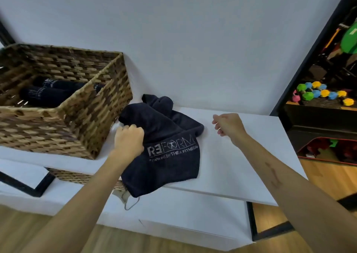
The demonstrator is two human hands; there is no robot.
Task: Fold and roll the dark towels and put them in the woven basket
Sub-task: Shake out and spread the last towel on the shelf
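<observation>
Navy-black terry, printed with a pale REFORM logo, is lying in a crumpled heap on the white counter (pixel 241 156), just to the right of the woven basket (pixel 92 121), its near edge drooping over the counter's front lip. That dark towel (pixel 170 136) is not yet folded. The left hand (pixel 129 141) is clutching it at the edge nearest the basket, fingers curled into the cloth in a firm grip. The right hand (pixel 228 126) is hovering further right of the basket, beyond the towel, fingers loosely bent, touching nothing. Inside the basket two rolled towels (pixel 50 92) are already lying side by side, so I judge this as the start of another round: picking up and spreading out. Next, the free hand needs to catch an opposite corner so the cloth can be pulled flat on the bare counter right of the basket before any folding begins.
</observation>
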